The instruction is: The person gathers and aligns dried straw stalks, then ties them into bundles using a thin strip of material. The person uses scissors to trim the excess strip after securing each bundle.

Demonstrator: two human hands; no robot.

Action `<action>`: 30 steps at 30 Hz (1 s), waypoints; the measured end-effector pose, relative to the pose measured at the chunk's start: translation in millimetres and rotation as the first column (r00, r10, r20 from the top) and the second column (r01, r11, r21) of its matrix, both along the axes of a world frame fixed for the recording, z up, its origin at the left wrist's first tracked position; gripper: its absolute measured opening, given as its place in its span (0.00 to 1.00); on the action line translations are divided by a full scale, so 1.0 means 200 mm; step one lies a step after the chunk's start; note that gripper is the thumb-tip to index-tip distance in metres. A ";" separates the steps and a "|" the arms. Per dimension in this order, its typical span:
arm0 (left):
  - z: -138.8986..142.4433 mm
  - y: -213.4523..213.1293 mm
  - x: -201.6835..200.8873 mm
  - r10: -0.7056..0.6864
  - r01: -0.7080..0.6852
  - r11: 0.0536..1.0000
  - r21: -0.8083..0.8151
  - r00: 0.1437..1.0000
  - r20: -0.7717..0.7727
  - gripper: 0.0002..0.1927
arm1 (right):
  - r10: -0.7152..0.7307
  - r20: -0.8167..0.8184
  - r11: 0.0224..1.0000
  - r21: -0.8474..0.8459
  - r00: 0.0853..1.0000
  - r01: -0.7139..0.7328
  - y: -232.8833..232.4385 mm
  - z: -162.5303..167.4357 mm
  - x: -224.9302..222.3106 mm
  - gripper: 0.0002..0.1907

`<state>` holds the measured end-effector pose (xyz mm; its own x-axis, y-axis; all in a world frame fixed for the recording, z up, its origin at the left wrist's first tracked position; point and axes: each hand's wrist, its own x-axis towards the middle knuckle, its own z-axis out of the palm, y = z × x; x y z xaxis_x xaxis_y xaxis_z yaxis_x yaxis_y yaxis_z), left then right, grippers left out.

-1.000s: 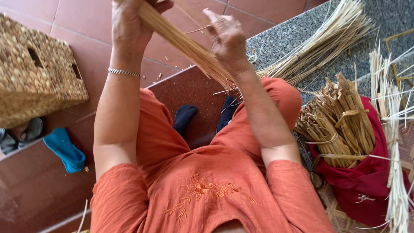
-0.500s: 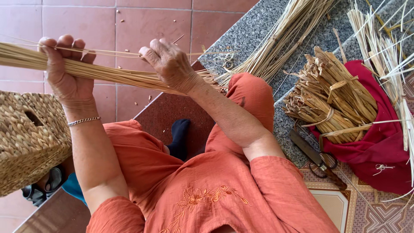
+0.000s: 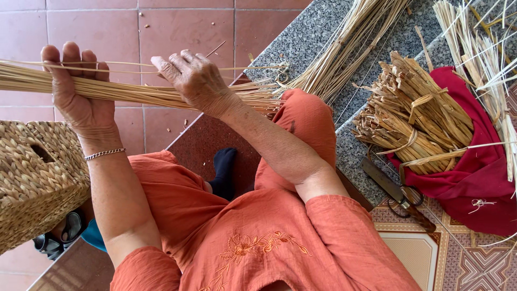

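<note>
- straw-coloured bundle of long thin reed stalks [image 3: 140, 92] runs level across the far left of the scene, from the left edge to above the person's raised orange-clad knee [image 3: 309, 121].
- left hand [image 3: 81, 94] holds the stalks from below near the left edge, its grip closed around them with the fingers curled over the top; a thin silver chain bracelet [image 3: 104, 154] sits on that wrist.
- right hand [image 3: 196, 81] lies on top of the same bundle further right, fingers loosely spread over the stalks; i cannot tell whether its grip closes round them.
- woven natural-fibre basket [image 3: 35, 178] stands at the near left, just beside the left forearm.
- grey speckled granite ledge [image 3: 323, 32] at the far right carries a loose sheaf of more pale reeds [image 3: 350, 37].
- tied bunches of short tan dried stalks [image 3: 414, 116] rest on a dark red cloth [image 3: 474, 178] at the right.
- dark metal scissors [image 3: 396, 191] lie just beside the cloth, at its near left edge.
- terracotta floor tiles [image 3: 177, 27] fill the far left, with small scraps scattered on them.
</note>
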<state>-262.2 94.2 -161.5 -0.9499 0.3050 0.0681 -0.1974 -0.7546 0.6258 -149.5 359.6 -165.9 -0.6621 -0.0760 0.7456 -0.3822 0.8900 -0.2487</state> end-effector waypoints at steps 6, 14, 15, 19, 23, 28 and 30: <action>-0.01 0.01 0.02 -0.011 0.012 0.999 0.041 0.999 -0.036 0.10 | 0.064 0.027 0.991 -0.119 0.998 -0.060 -0.05 0.00 -0.03 0.18; 0.03 0.02 0.04 0.000 0.000 0.998 0.058 1.000 0.011 0.12 | 0.055 0.044 0.973 -0.228 0.998 -0.043 -0.02 0.07 -0.01 0.18; 0.04 0.02 0.04 0.013 -0.015 0.998 0.061 0.999 0.030 0.12 | 0.044 0.052 0.975 -0.220 0.998 -0.032 -0.01 0.08 -0.01 0.16; 0.05 0.04 0.04 0.065 -0.067 0.997 0.041 0.997 0.049 0.11 | 0.072 0.087 0.960 -0.277 0.994 -0.045 0.00 0.12 0.01 0.11; 0.00 0.04 -0.01 0.007 -0.003 0.999 0.042 0.995 -0.095 0.10 | 0.095 0.070 0.959 -0.275 0.993 -0.073 -0.02 0.16 0.01 0.14; -0.04 0.03 -0.08 0.049 -0.035 0.990 0.136 0.993 -0.104 0.14 | 0.112 0.029 0.986 -0.131 0.993 -0.107 -0.06 0.13 0.03 0.43; -0.03 0.06 -0.08 0.062 -0.047 0.980 0.192 0.995 -0.075 0.20 | 0.046 0.005 0.999 -0.013 0.999 -0.046 -0.07 0.08 0.03 0.46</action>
